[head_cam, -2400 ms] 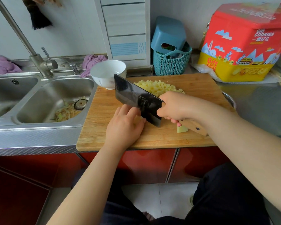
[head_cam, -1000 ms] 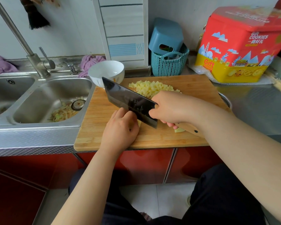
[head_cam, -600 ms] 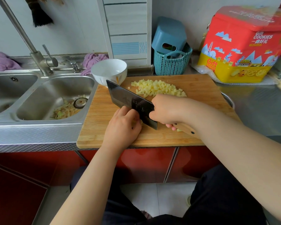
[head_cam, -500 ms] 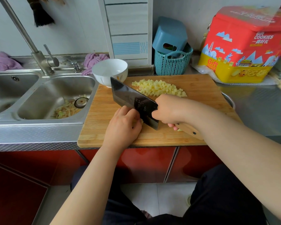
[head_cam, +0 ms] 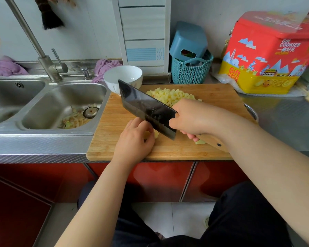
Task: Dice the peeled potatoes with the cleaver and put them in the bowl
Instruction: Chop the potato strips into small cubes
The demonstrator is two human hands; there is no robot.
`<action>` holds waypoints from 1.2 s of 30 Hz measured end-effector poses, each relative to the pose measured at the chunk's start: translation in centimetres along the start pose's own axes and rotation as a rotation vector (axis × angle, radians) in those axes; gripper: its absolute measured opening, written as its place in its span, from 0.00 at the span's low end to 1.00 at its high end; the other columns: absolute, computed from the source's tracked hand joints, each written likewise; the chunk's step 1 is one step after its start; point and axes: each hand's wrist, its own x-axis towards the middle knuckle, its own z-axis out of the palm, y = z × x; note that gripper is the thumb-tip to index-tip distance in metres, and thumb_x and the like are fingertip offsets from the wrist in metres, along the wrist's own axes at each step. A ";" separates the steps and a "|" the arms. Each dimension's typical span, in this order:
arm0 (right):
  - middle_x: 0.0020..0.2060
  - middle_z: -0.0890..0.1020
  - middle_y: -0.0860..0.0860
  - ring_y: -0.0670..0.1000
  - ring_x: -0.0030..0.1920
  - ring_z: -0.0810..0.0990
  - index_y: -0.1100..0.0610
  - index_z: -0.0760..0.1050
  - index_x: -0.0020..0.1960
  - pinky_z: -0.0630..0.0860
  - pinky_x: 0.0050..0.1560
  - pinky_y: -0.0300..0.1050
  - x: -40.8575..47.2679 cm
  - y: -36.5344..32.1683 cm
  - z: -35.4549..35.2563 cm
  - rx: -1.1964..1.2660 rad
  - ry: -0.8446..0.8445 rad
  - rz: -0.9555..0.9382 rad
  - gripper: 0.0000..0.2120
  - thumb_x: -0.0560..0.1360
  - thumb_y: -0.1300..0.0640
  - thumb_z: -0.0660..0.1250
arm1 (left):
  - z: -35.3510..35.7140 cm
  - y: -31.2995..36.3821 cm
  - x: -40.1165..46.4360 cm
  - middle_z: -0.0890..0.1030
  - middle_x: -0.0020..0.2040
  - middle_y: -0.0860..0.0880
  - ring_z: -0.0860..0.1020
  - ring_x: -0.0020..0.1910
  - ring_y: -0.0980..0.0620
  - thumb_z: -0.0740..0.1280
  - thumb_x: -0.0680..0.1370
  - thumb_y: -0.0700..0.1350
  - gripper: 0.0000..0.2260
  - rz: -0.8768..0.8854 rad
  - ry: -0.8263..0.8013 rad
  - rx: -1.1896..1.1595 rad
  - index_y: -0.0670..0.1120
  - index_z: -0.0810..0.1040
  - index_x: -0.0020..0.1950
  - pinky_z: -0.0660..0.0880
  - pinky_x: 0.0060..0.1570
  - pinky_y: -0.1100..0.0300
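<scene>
**Mid-chop on the last potato pieces**

I've got the cleaver (head_cam: 146,108) up off the board (head_cam: 212,97), right hand (head_cam: 191,118) wrapped tight round the wooden handle, blade angled from upper left down to the frame's centre. Left hand (head_cam: 134,138) sits just left of the blade, fingers curled down over a small potato piece (head_cam: 155,134), pinning it. Another offcut (head_cam: 200,142) peeks out under my right hand, near the handle. The diced pile (head_cam: 169,96) lies at the far edge of the board; the white bowl (head_cam: 123,78) waits just beyond the board's upper-left corner, and looks empty. By my reckoning most of the dicing is done. To do this well: keep those left fingertips tucked back, blade face guided by the knuckles, drop straight down, even cuts to match the pile. That piece is small, so slipping is the risk.
</scene>
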 end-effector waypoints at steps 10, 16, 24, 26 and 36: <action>0.27 0.78 0.57 0.52 0.21 0.74 0.61 0.67 0.50 0.70 0.24 0.38 0.6 -1.0 0.7 -0.120 -0.091 0.058 0.07 0.81 0.57 0.56 | 0.1 -0.1 0.2 0.72 0.43 0.51 0.71 0.42 0.51 0.69 0.73 0.42 0.03 -0.013 -0.007 0.020 0.45 0.75 0.44 0.68 0.40 0.59; 0.29 0.77 0.58 0.53 0.22 0.73 0.63 0.70 0.50 0.70 0.23 0.38 1.1 -0.1 1.2 -0.056 -0.094 0.088 0.08 0.80 0.59 0.56 | 0.2 -0.2 0.1 0.69 0.42 0.55 0.70 0.42 0.52 0.69 0.73 0.42 0.04 0.003 0.002 0.022 0.45 0.75 0.43 0.66 0.39 0.60; 0.33 0.76 0.58 0.54 0.27 0.72 0.65 0.71 0.51 0.73 0.25 0.42 1.1 1.2 0.4 0.142 -0.061 0.122 0.08 0.78 0.60 0.58 | 0.0 0.2 -0.1 0.74 0.46 0.50 0.71 0.44 0.51 0.68 0.74 0.42 0.03 0.000 0.015 0.022 0.44 0.75 0.45 0.68 0.42 0.60; 0.32 0.76 0.57 0.53 0.26 0.72 0.62 0.69 0.44 0.73 0.25 0.42 0.7 0.9 0.1 0.132 -0.039 0.088 0.06 0.78 0.60 0.59 | 0.0 0.2 -0.1 0.75 0.46 0.49 0.71 0.45 0.51 0.68 0.74 0.41 0.03 -0.005 0.029 0.025 0.44 0.75 0.44 0.67 0.44 0.61; 0.34 0.79 0.61 0.56 0.28 0.76 0.58 0.66 0.43 0.74 0.24 0.42 0.3 -0.9 0.5 -0.015 -0.063 0.033 0.07 0.80 0.59 0.57 | 0.3 -0.1 0.0 0.73 0.42 0.48 0.71 0.42 0.49 0.67 0.73 0.41 0.03 -0.009 0.017 0.048 0.43 0.75 0.43 0.71 0.40 0.57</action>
